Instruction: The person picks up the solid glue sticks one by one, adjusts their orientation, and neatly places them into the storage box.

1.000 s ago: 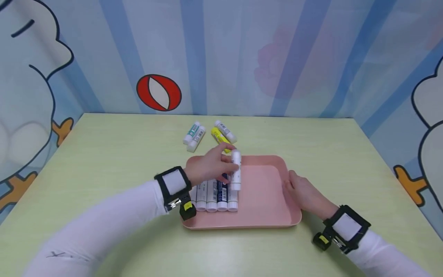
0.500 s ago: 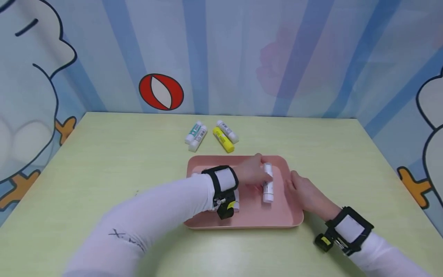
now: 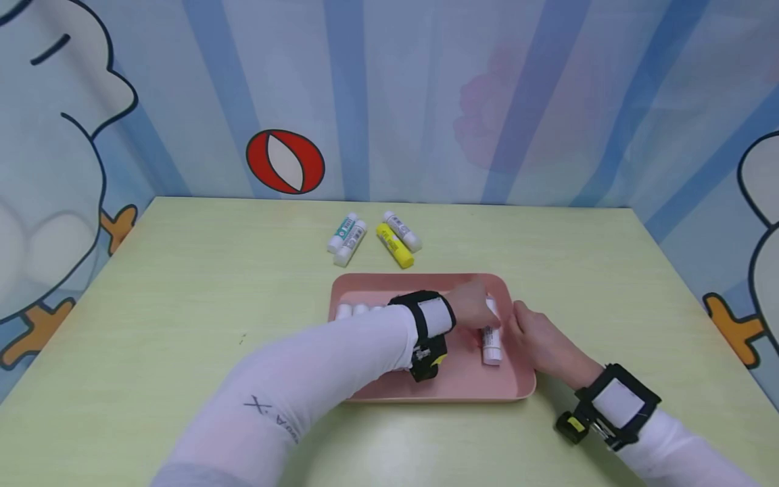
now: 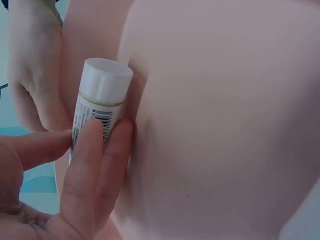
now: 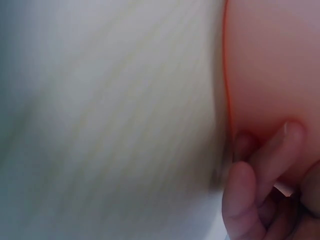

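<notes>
My left hand (image 3: pixel 471 306) pinches a white glue stick (image 3: pixel 491 348) at the right end of the pink tray (image 3: pixel 462 389). In the left wrist view, the thumb and fingers lie around the glue stick (image 4: pixel 105 82), its white cap and barcode label showing beside the tray's side wall. My right hand (image 3: pixel 548 341) grips the tray's right rim; the right wrist view shows its fingers (image 5: pixel 280 155) at the tray edge. At the tray's left end stand out the tops of several white glue sticks (image 3: pixel 343 311), mostly hidden under my left forearm.
Beyond the tray, a yellow glue stick (image 3: pixel 394 246) lies beside a white one (image 3: pixel 403 231). Left of them rest two more glue sticks (image 3: pixel 349 242) side by side. A printed blue curtain (image 3: pixel 414 101) rises behind the table's far edge.
My left hand has carried the white glue stick rightward, from over the row to the tray's right end. The left forearm now covers most of that row. My right hand stays at the rim.
</notes>
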{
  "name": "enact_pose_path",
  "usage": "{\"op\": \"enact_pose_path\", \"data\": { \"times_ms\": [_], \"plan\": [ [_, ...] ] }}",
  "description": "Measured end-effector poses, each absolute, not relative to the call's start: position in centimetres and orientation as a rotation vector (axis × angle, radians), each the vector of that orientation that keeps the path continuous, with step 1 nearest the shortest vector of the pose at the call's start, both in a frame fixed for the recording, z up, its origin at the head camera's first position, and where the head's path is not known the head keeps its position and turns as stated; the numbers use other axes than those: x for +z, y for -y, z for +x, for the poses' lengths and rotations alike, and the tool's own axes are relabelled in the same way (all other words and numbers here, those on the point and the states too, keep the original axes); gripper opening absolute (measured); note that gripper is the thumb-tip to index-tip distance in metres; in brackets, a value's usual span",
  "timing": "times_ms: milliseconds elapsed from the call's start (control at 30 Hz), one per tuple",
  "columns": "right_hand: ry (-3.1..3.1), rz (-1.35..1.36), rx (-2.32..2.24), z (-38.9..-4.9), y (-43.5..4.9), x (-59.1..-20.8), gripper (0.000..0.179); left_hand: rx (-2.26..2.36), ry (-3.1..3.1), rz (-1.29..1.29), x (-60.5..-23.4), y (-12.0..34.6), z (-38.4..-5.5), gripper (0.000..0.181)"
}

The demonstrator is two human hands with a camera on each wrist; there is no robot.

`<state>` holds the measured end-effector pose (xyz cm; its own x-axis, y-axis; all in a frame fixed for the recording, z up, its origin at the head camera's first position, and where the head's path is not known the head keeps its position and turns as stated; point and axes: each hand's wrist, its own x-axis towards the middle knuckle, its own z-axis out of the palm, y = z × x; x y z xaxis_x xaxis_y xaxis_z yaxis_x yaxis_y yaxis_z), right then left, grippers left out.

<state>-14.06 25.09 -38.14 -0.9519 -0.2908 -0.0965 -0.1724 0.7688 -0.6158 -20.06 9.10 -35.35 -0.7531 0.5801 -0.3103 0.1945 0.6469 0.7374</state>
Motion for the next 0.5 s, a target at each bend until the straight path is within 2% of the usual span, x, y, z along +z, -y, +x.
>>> {"op": "enact_pose_path", "data": {
  "times_ms": [100, 200, 300, 333, 467, 500],
  "plan": [
    [-2.780, -0.350, -0.931, -14.0, -25.0, -38.1, 0.022, 0.947, -2.350, 0.597, -35.5, -9.3, -19.9, 0.037],
    [-2.773, -0.332, -0.930, -14.1, -24.9, -38.0, 0.023, 0.940, -2.357, 0.557, -35.9, -9.6, -19.9, 0.056],
    [-2.766, -0.329, -0.934, -14.1, -24.9, -38.1, 0.021, 0.971, -2.350, 0.524, -36.3, -9.8, -20.0, 0.058],
    [-2.764, -0.327, -0.935, -14.1, -24.9, -38.1, 0.022, 0.990, -2.339, 0.512, -36.4, -9.8, -20.0, 0.054],
    [-2.743, -0.291, -0.927, -14.1, -24.8, -38.1, 0.023, 1.016, -2.320, 0.511, -36.5, -10.0, -20.1, 0.017],
    [-2.740, -0.281, -0.920, -14.1, -24.8, -38.1, 0.023, 1.018, -2.312, 0.513, -36.5, -10.0, -20.2, 0.013]
  ]
}}
